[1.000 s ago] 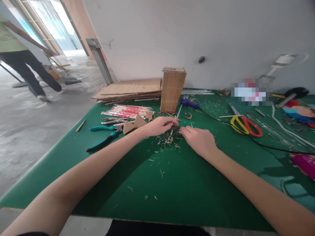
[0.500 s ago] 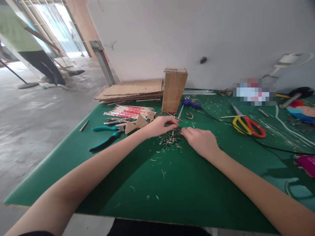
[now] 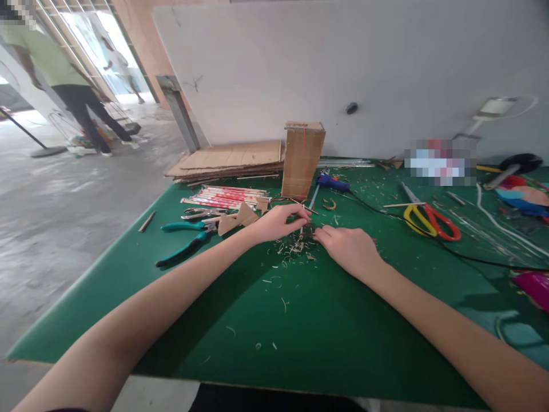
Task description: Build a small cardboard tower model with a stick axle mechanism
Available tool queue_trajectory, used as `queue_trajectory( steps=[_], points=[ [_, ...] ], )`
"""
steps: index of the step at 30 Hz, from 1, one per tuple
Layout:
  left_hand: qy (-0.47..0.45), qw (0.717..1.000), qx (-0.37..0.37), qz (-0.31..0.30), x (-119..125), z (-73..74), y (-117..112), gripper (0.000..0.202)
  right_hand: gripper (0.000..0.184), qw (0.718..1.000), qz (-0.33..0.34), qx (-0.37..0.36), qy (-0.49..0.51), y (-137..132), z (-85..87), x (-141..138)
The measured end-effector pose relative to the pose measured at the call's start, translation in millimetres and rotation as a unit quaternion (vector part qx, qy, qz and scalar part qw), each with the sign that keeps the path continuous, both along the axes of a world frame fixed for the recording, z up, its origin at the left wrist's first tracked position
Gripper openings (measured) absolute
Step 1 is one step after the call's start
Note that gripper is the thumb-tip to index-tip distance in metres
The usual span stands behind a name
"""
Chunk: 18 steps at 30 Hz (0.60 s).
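Note:
My left hand [image 3: 281, 221] and my right hand [image 3: 345, 245] meet over a heap of pale shavings [image 3: 294, 249] on the green table [image 3: 326, 326]. Left fingers are pinched together on a thin wooden stick [image 3: 302, 227] that stands nearly upright. Right fingers are curled closed on a small dark piece [image 3: 311, 233] at the stick's foot; I cannot make out what it is. An upright cardboard box [image 3: 301, 158] stands just behind the hands.
Teal pliers [image 3: 185, 237], cardboard triangles [image 3: 238, 217] and red-white sticks [image 3: 223, 196] lie left. A blue glue gun [image 3: 332, 183] with a black cord, and yellow-red scissors [image 3: 431, 220], lie right. Flat cardboard sheets [image 3: 227, 157] lie at the back. A person [image 3: 64, 86] stands far left.
Both hands stay nearly in place at the shavings; my right hand has crept slightly toward the left one. The person in the background has moved and the view has shifted a little.

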<state>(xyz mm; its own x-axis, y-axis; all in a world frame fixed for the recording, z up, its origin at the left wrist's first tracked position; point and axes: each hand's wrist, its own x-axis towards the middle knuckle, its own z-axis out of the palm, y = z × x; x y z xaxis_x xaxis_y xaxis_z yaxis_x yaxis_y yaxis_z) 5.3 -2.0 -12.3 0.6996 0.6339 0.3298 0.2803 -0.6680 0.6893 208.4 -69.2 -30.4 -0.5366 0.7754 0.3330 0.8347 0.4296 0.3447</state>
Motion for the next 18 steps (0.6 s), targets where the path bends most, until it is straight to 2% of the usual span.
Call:
queue_trajectory(
  steps=[3,8,14,18],
  points=[
    [-0.007,1.0,-0.016,0.007,-1.6,0.4,0.8,0.013,0.027,1.0,0.017,-0.009,0.0,1.1,0.3,0.3],
    [-0.007,0.999,-0.036,0.017,-3.1,-0.1,3.1,0.012,0.03,0.998,-0.024,0.046,0.023,0.4,-2.6,0.4],
    [-0.039,0.998,-0.048,-0.007,-2.1,-1.0,3.4,0.008,0.031,1.0,0.016,-0.011,0.011,1.5,-0.1,0.7],
    [-0.051,0.997,-0.05,-0.018,-1.8,-2.5,3.5,0.006,0.034,0.999,-0.001,0.042,0.023,0.8,-3.4,0.7]
  ],
)
